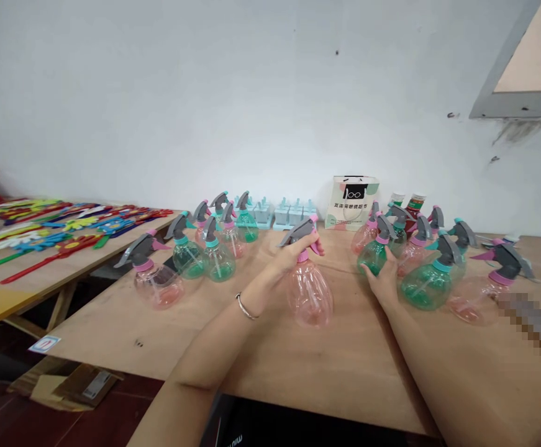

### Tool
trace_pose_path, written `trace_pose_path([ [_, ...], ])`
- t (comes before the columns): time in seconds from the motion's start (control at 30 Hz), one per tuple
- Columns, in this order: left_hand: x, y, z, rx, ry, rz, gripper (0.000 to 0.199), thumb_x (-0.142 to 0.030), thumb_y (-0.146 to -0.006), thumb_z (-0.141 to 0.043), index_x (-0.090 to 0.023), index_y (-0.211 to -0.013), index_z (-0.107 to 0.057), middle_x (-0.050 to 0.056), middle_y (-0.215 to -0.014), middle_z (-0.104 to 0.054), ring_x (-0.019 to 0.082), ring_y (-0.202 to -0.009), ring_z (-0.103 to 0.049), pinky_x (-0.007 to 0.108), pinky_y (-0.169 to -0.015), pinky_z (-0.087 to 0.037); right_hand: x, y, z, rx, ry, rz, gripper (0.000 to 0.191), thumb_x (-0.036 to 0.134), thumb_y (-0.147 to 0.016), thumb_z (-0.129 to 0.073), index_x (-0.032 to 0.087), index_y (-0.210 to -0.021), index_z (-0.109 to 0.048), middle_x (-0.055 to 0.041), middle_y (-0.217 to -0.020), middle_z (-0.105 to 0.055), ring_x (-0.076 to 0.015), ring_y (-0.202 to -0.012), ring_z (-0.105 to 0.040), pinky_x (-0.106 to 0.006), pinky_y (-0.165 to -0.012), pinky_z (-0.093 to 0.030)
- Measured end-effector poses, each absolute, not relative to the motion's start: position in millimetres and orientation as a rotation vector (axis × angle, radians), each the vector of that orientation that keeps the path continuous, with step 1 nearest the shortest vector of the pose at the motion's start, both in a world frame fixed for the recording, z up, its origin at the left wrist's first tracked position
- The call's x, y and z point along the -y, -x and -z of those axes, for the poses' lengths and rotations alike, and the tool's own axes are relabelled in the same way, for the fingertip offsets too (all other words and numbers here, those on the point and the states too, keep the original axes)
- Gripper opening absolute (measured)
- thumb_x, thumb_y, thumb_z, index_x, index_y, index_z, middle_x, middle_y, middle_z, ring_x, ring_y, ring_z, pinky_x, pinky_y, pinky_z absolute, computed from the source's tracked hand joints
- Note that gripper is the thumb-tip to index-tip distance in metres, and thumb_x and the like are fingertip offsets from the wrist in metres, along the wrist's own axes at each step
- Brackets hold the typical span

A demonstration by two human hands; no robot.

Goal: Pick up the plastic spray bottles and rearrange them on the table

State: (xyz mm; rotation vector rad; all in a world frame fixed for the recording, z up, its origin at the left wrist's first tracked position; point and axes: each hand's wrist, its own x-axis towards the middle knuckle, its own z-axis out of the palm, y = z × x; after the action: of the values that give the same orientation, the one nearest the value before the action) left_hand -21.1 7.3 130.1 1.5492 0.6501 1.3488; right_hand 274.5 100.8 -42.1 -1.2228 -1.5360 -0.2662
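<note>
Against a pale, marked wall [233, 112], the far left holds a wooden surface with a yellow edge [32, 292], strewn with flat, brightly coloured plastic pieces on long sticks [72, 245]. Near the floor [23, 410] of dark red tiles, brown cardboard boxes [88, 385] sit beneath the neighbouring bare plywood surface [125, 338], whose left corner bears a small white printed card [44, 344]. On that plywood, a cluster of see-through pink and green spray bottles with grey heads [220, 261] stands at left, with pale blue plastic moulds [293, 214] behind, by the wall. Near the middle, the left hand [302, 248], a silvery bangle [245, 307] on its wrist, is wrapped round the pink-and-grey head of a clear pink ribbed spray bottle [311, 295], upright over the surface. Behind it, to the right, a white paper carrier bag printed with glasses [351, 205] leans at the wall. The right hand [384, 276] touches a see-through green spray bottle with a pink collar [371, 257], thumb across its front; I cannot tell whether the hidden fingers grip it. Further right, more pink and green bottles [426, 285] crowd together, below a grey-framed wall opening [531, 56].
</note>
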Motion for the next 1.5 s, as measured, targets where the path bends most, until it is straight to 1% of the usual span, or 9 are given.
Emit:
trace_pose_path([
  [0.17, -8, 26, -134, -0.543, -1.585, -1.213, 0.022, -0.040, -0.083, -0.063, -0.019, -0.089, -0.070, 0.005, -0.094, -0.071, 0.020, -0.102, -0.065, 0.032, -0.092, -0.047, -100, -275, 40, 1.536, 1.219, 0.266, 0.084, 0.045, -0.088, -0.064, 0.015, -0.155, -0.022, -0.0225, -0.146, -0.038, -0.0370, -0.139, -0.035, -0.062, -0.114, -0.032],
  [0.4, -12, 21, -128, -0.760, -1.506, -1.313, 0.032, -0.042, -0.081, -0.060, -0.018, -0.060, -0.061, 0.003, -0.068, -0.063, 0.015, -0.072, -0.060, 0.032, -0.082, -0.048, -99, -274, 39, 1.528, 1.238, 0.251, 0.083, 0.047, -0.088, -0.062, 0.013, -0.153, -0.025, -0.0226, -0.145, -0.039, -0.0367, -0.138, -0.037, -0.060, -0.113, -0.033],
  [0.53, -7, 22, -133, -0.675, -1.557, -1.326, 0.022, -0.040, -0.082, -0.065, -0.018, -0.077, -0.066, 0.004, -0.088, -0.070, 0.017, -0.093, -0.064, 0.033, -0.096, -0.046, -99, -275, 39, 1.533, 1.229, 0.251, 0.083, 0.047, -0.088, -0.063, 0.013, -0.154, -0.025, -0.0230, -0.145, -0.039, -0.0367, -0.138, -0.037, -0.060, -0.113, -0.033],
  [0.63, -8, 23, -133, -0.672, -1.562, -1.340, 0.020, -0.039, -0.082, -0.068, -0.021, -0.089, -0.067, 0.003, -0.092, -0.069, 0.017, -0.093, -0.064, 0.033, -0.094, -0.048, -99, -275, 39, 1.539, 1.221, 0.255, 0.084, 0.046, -0.088, -0.063, 0.013, -0.154, -0.024, -0.0230, -0.145, -0.039, -0.0372, -0.138, -0.036, -0.060, -0.113, -0.034],
  [0.83, -17, 23, -122, -0.744, -1.551, -1.340, 0.029, -0.043, -0.084, -0.064, -0.018, -0.068, -0.062, 0.002, -0.070, -0.063, 0.013, -0.070, -0.059, 0.029, -0.077, -0.052, -99, -275, 39, 1.542, 1.215, 0.243, 0.084, 0.043, -0.087, -0.065, 0.015, -0.154, -0.023, -0.0214, -0.145, -0.038, -0.0374, -0.138, -0.035, -0.062, -0.113, -0.032],
  [1.07, -6, 22, -130, -0.719, -1.661, -1.287, 0.012, -0.032, -0.080, -0.070, -0.022, -0.086, -0.067, 0.002, -0.093, -0.068, 0.014, -0.081, -0.062, 0.029, -0.074, -0.050, -101, -277, 40, 1.540, 1.240, 0.219, 0.087, 0.044, -0.085, -0.066, 0.015, -0.155, -0.022, -0.0216, -0.146, -0.037, -0.0383, -0.137, -0.035, -0.062, -0.113, -0.033],
  [1.2, -5, 17, -130, -0.765, -1.584, -1.389, 0.020, -0.033, -0.086, -0.061, -0.019, -0.072, -0.063, 0.003, -0.072, -0.065, 0.014, -0.069, -0.060, 0.033, -0.074, -0.050, -101, -277, 41, 1.541, 1.224, 0.240, 0.087, 0.043, -0.086, -0.066, 0.014, -0.155, -0.022, -0.0220, -0.145, -0.037, -0.0383, -0.137, -0.035, -0.062, -0.113, -0.033],
  [1.27, -5, 17, -130, -0.798, -1.568, -1.417, 0.026, -0.037, -0.087, -0.061, -0.019, -0.068, -0.062, 0.004, -0.068, -0.064, 0.015, -0.066, -0.060, 0.035, -0.076, -0.051, -101, -277, 41, 1.543, 1.218, 0.240, 0.087, 0.043, -0.086, -0.066, 0.015, -0.155, -0.022, -0.0216, -0.146, -0.037, -0.0382, -0.137, -0.035, -0.062, -0.113, -0.032],
  [1.5, 11, 67, -134, -0.980, -1.626, -1.530, 0.021, -0.037, -0.077, -0.069, -0.019, -0.065, -0.069, 0.005, -0.091, -0.073, 0.019, -0.087, -0.068, 0.036, -0.095, -0.051, -100, -276, 41, 1.533, 1.201, 0.222, 0.085, 0.045, -0.086, -0.065, 0.015, -0.154, -0.024, -0.0215, -0.146, -0.038, -0.0376, -0.138, -0.036, -0.062, -0.114, -0.031],
])
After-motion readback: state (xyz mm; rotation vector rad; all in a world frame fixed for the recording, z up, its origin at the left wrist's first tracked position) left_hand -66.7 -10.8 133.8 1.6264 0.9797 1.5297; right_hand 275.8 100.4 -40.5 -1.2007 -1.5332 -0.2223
